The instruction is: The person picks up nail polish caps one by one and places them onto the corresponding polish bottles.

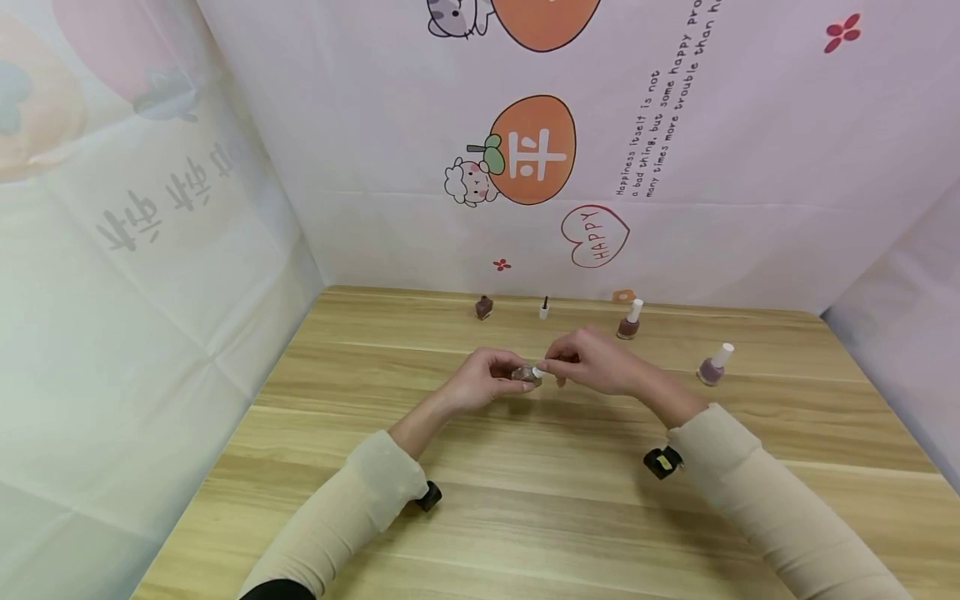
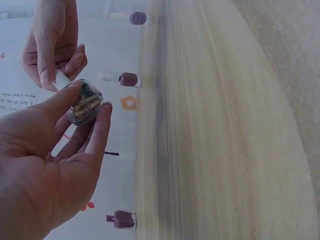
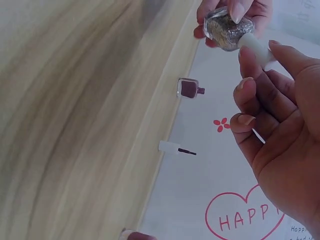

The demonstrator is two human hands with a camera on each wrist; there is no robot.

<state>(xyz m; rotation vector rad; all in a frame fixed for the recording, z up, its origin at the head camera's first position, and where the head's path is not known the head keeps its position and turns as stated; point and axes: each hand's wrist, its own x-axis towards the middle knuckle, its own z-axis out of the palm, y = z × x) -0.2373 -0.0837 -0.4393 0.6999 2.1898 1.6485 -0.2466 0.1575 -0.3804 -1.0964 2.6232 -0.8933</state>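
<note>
Bottle of glittery polish [image 1: 527,375] near mid-frame in the head view, raised off the table [image 1: 540,517] and tipped, white cap [image 3: 256,49] toward the right. Left hand [image 1: 480,379]: thumb and fingers clamped on the glass. Right hand [image 1: 596,362]: thumb and forefinger pinch the cap, other fingers loosely bent, holding nothing that shows.

Along the table's far edge, upper centre: dark open bottle [image 1: 484,307], neck bare; a little right of it, a white brush cap [image 1: 544,308] stood on end, bristles up. Probably a pair, the one uncapped, the other set apart. Farther right, a reddish-brown bottle [image 1: 628,327] and, nearer the viewer, a purple bottle [image 1: 710,370], both upright with white caps on.

Progress, as judged: one bottle stands open; the glittery one is in hand, its cap meeting the neck. Cannot tell whether that cap is seated or loose, nor which way it is being turned. Work on this bottle looks unfinished; the two capped ones at right look untouched by either hand.
</note>
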